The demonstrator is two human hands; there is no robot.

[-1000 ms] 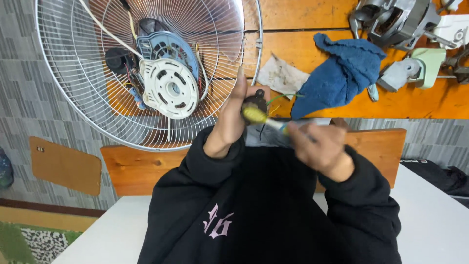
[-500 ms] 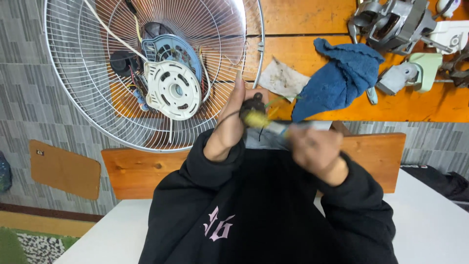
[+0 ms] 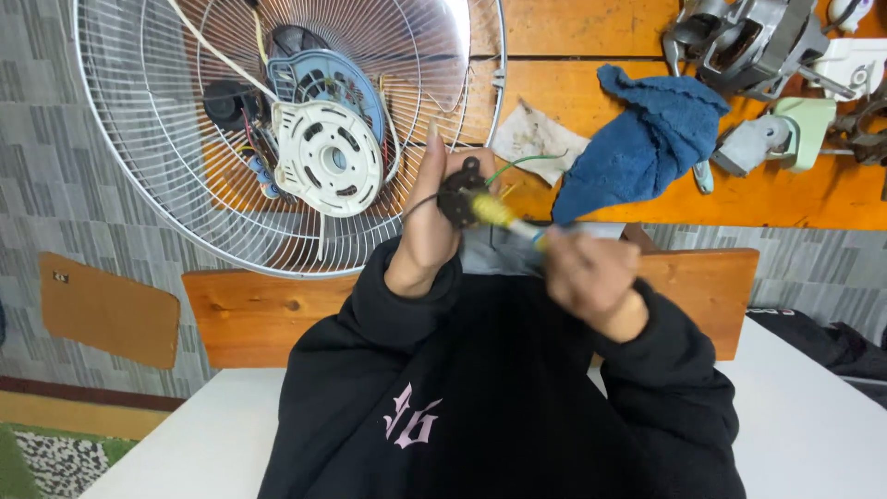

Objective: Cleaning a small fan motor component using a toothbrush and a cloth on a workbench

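A glossy wire-metal fan guard (image 3: 166, 185) is being seen against the varnished wood tabletop (image 3: 573, 28). A matt white plastic motor cover (image 3: 328, 159) is being shown inside it. Rough, fluffy blue cloth (image 3: 637, 148) is being laid beside dull grey cast-metal motor parts (image 3: 748, 42).

There is a single view, from a camera worn on the person's head, looking steeply down over the chest and the black sweatshirt (image 3: 480, 397). The picture appears upside down: the body fills the lower part, the orange wooden surface (image 3: 573, 37) runs along the top. The camera sits close to both hands; the left hand (image 3: 434, 222) and right hand (image 3: 591, 273) meet near the middle of the frame. Farther off, the white wire fan guard (image 3: 176, 185) fills the upper left, and grey patterned flooring (image 3: 55, 185) shows at the left edge.
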